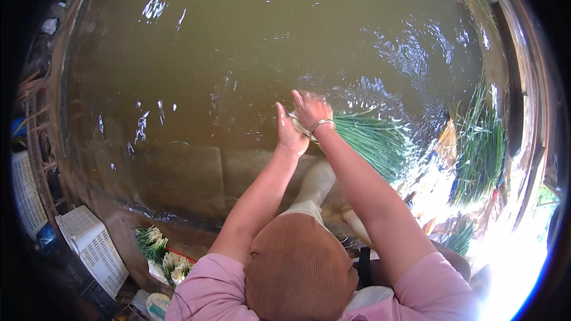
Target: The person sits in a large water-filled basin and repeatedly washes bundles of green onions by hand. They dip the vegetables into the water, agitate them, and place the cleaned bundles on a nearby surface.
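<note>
A bunch of long green chives or scallions [370, 138] lies at the water's surface, its leaves fanned out to the right and its pale stalk ends toward the left. My left hand [292, 133] cups those pale ends from the near side, thumb raised. Over the far side of the stalks bends my right hand [313, 109], a metal bangle [323, 125] at its wrist. Both palms face the bunch between them. My right forearm hides part of the leaves, and the hands cover most of the stalk ends.
Murky water [223, 53] fills the wide basin. More green bunches [479, 142] rest along its right side. White plastic crates [93, 245] stand at the lower left, near several bunches with white ends [176, 265]. My leg [316, 183] reaches into the water.
</note>
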A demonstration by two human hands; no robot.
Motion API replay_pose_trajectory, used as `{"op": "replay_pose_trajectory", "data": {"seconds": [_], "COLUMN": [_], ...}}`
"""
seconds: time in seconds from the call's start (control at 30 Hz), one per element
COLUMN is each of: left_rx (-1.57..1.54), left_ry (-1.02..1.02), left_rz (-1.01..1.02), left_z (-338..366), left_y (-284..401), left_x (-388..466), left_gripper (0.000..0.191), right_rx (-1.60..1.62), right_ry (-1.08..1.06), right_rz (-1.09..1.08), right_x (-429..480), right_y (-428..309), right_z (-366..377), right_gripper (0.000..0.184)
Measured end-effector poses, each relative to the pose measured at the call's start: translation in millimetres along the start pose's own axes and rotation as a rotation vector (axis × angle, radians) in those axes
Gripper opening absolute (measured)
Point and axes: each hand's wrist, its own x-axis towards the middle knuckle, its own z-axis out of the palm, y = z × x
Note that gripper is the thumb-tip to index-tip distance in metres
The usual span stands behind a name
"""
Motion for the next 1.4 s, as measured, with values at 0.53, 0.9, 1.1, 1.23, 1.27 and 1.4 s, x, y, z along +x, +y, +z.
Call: {"op": "replay_pose_trajectory", "data": {"seconds": [0.53, 0.9, 1.1, 1.23, 1.27, 1.4], "left_rx": [0.097, 0.138, 0.265, 0.321, 0.265, 0.197], "left_ry": [0.316, 0.296, 0.335, 0.576, 0.513, 0.412], "left_rz": [0.015, 0.245, 0.017, 0.026, 0.038, 0.101], "left_z": [-35.2, 55.8, 17.5, -6.9, -3.6, 27.5], "left_y": [-44.0, -32.2, -45.0, -54.0, -48.2, -26.6], "left_x": [8.4, -18.9, -15.7, 13.8, 28.1, 41.9], "left_gripper": [0.061, 0.037, 0.058, 0.047, 0.045, 0.04], "right_rx": [-0.185, -0.139, -0.171, -0.315, -0.291, -0.287], "right_ry": [-0.18, 0.23, 0.201, 0.019, 0.088, 0.288], "right_rz": [0.037, 0.203, 0.2, 0.292, 0.238, 0.147], "right_x": [-20.1, -66.1, -73.3, -47.0, -39.5, -33.7], "right_y": [52.0, -4.9, 30.9, 32.0, 27.1, 5.4], "right_z": [9.9, -46.1, -13.2, -3.9, -9.0, -40.6], "right_gripper": [0.082, 0.056, 0.058, 0.064, 0.064, 0.055]}}
